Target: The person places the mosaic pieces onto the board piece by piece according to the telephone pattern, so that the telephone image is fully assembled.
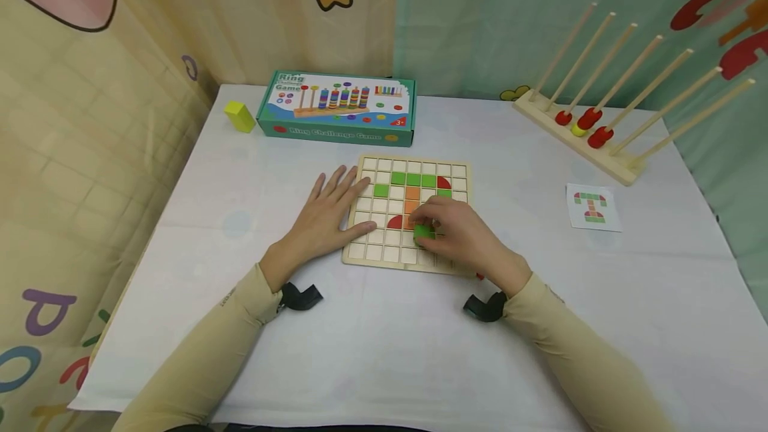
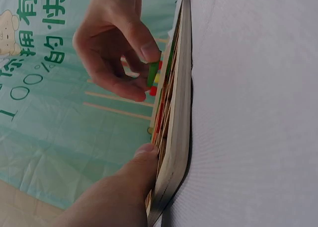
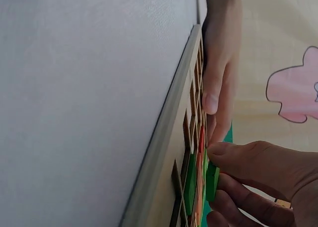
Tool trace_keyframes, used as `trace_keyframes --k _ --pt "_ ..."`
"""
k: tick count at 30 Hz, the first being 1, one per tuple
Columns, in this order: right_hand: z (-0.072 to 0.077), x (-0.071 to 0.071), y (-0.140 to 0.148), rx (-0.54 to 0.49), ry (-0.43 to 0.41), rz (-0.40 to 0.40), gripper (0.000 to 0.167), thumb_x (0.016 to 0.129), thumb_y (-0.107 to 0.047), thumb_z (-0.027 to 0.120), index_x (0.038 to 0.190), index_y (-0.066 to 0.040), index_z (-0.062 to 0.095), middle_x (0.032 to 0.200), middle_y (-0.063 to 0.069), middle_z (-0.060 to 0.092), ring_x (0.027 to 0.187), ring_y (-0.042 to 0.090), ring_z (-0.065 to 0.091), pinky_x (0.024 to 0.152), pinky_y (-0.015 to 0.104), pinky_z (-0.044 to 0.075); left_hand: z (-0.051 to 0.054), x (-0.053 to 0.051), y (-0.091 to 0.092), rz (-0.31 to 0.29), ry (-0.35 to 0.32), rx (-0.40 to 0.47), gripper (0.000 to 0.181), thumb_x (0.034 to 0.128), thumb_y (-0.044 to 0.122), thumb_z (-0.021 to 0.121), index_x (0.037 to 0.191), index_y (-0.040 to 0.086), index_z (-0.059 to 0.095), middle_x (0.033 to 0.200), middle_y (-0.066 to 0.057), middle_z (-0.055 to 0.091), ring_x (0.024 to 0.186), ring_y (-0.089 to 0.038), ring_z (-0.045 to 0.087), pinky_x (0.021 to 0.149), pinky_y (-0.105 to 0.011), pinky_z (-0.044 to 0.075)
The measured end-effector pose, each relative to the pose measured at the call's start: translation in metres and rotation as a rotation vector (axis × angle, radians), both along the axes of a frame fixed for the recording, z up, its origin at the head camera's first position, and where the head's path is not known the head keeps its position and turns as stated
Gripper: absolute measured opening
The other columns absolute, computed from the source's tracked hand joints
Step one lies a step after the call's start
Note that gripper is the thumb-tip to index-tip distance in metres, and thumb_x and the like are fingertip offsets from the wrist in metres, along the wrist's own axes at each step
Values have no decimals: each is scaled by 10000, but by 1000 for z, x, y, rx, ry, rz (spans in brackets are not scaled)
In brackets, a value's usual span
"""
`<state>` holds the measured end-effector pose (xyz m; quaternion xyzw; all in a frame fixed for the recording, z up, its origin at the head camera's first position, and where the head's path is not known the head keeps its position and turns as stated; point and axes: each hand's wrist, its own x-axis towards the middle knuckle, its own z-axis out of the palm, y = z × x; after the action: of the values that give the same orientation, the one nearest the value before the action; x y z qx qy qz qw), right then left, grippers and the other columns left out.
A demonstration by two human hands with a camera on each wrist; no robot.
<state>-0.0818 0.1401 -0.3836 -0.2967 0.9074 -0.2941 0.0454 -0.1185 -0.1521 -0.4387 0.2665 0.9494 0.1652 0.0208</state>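
Observation:
A wooden grid board [image 1: 375, 255] lies flat on the table. On its left side rests my left hand [image 1: 327, 219], fingers spread, with the thumb on the lower cells. My right hand [image 1: 459, 232] pinches a green square tile [image 3: 212, 181] between thumb and fingers, just above the board's lower middle. Set in the grid are several green tiles [image 1: 414, 179], a column of orange tiles [image 1: 412, 193], a red quarter-round tile [image 1: 444, 183] at upper right and another red quarter-round [image 1: 395, 222] near the middle. My right hand hides part of the lower right grid.
A printed pattern card [image 1: 594, 207] lies to the right. Behind it stands a wooden peg rack [image 1: 579, 142] with a few red and yellow rings. At the back left are a Ring Challenge Game box [image 1: 336, 109] and a yellow-green block [image 1: 240, 117].

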Motion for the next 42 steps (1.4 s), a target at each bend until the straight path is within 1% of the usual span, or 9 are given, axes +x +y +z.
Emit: trace_keyframes --k 9,13,18,21,25,27,33,36,42 --pt "-6 3 -10 23 -24 4 262 869 -123 876 1111 -106 777 1024 13 728 906 180 649 835 338 559 1 1 0 0 -2 0 917 978 696 555 1689 194 267 1778 -99 143 1658 -317 44 1328 -570 -19" --pt "-7 4 -10 -3 -27 -10 272 856 -114 891 1103 -106 779 1000 6 722 886 160 661 821 332 573 1 0 -1 -1 2 -4 920 979 698 550 1692 196 257 1779 -98 136 1658 -318 42 1328 -570 -21" --pt "-9 3 -14 -42 -28 16 306 858 -129 894 1134 -87 768 1050 22 730 909 164 668 841 342 584 0 0 -3 -2 2 6 915 982 680 560 1693 194 251 1777 -106 141 1656 -330 56 1326 -580 -13" --pt "-9 2 -12 -46 -15 -4 326 853 -149 901 1144 -88 767 1066 29 736 929 179 664 847 353 581 0 1 -3 -2 1 9 910 984 682 555 1692 197 254 1776 -105 145 1656 -325 58 1327 -576 -11" --pt "-9 1 -6 -36 21 -65 317 850 -160 904 1131 -88 776 1037 35 743 934 206 636 855 378 559 -1 1 -3 -1 3 7 915 977 688 559 1690 195 264 1777 -101 142 1658 -316 48 1328 -569 -18" --pt "-10 1 -3 -32 27 -69 293 861 -154 893 1121 -82 778 1030 39 747 940 216 624 868 392 549 -1 1 -2 -1 4 4 915 977 686 560 1689 192 266 1778 -101 141 1658 -316 45 1328 -569 -19" --pt "-10 3 2 -38 10 11 291 876 -154 878 1143 -87 784 1073 32 765 974 229 635 878 393 542 -1 1 -2 -2 0 4 912 978 682 563 1687 189 272 1777 -102 145 1658 -317 46 1328 -567 -21" --pt "-8 6 9 -52 13 17 315 871 -133 877 1165 -85 777 1106 47 767 1001 233 656 887 411 556 -1 2 -1 0 0 7 915 975 682 569 1686 186 277 1776 -103 146 1657 -319 48 1328 -569 -21" --pt "-3 17 43 -85 2 -74 312 881 -77 857 1179 -86 767 1127 52 757 1001 228 678 875 454 583 1 1 0 4 2 8 920 971 684 572 1684 181 282 1776 -103 149 1657 -323 49 1329 -563 -27"
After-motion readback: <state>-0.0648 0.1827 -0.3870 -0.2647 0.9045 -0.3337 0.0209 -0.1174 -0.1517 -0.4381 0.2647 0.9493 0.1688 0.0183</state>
